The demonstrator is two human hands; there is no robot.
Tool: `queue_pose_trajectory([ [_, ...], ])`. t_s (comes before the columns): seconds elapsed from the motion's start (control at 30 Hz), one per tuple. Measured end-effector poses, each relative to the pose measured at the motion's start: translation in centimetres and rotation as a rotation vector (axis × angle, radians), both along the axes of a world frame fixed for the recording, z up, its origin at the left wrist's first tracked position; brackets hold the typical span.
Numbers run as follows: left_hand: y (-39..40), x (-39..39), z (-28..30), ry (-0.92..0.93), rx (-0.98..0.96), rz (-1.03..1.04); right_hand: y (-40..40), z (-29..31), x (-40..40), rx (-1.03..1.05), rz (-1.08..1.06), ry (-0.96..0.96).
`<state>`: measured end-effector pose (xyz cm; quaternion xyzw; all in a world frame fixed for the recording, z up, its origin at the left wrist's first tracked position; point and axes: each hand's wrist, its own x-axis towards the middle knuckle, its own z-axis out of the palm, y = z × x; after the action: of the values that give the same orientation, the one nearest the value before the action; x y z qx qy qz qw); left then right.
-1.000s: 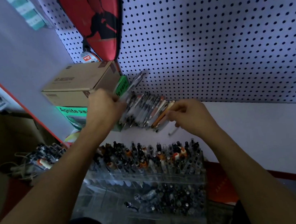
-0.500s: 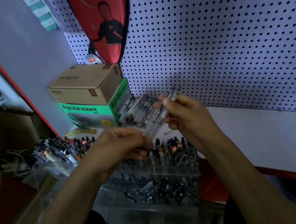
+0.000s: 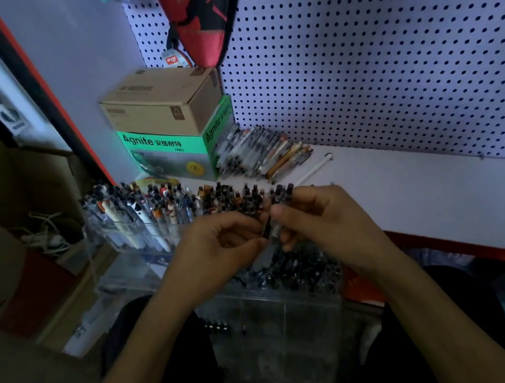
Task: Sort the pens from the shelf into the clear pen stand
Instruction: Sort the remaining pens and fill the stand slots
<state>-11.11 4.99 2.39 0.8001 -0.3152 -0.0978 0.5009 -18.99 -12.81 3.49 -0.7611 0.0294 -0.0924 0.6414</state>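
Dim and bluish, brightest on the pegboard (image 3: 386, 45); foreground in deep shadow, edges bowed by wide-angle, slight blur.

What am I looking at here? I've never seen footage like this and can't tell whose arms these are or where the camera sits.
There is no machine: a person wears a camera on the head, looking forward and down, so both arms are their own. The right hand grips a few pens, and the left hand pinches their lower end. Below stands the clear pen stand, already crowded with pens. On the white shelf behind it lies a pile of loose pens beside a green box with a cardboard box on top.
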Motion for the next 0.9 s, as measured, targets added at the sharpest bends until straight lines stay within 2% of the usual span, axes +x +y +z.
queue_pose_trajectory([
  [0.2, 0.6, -1.3, -2.7, -0.019, -0.039, 0.055, 1.2, -1.1, -0.1, -0.092, 0.009, 0.038],
  [0.37, 2.2, -0.8, -3.9, 0.077, -0.167, 0.190, 1.4, -1.3, 0.0, -0.139, -0.082, -0.013],
  [0.47, 2.8, -0.6, -4.8, 0.122, -0.187, 0.204, 1.7, -1.8, 0.1, -0.173, -0.101, -0.018],
  [0.73, 2.7, -0.6, -6.3, 0.051, -0.052, 0.224, 3.1, -4.2, 0.8, -0.571, -0.082, 0.009],
  [0.9, 2.7, -0.5, -6.1, 0.032, -0.083, 0.301, 2.7, -4.4, 0.5, -0.656, -0.120, -0.043],
])
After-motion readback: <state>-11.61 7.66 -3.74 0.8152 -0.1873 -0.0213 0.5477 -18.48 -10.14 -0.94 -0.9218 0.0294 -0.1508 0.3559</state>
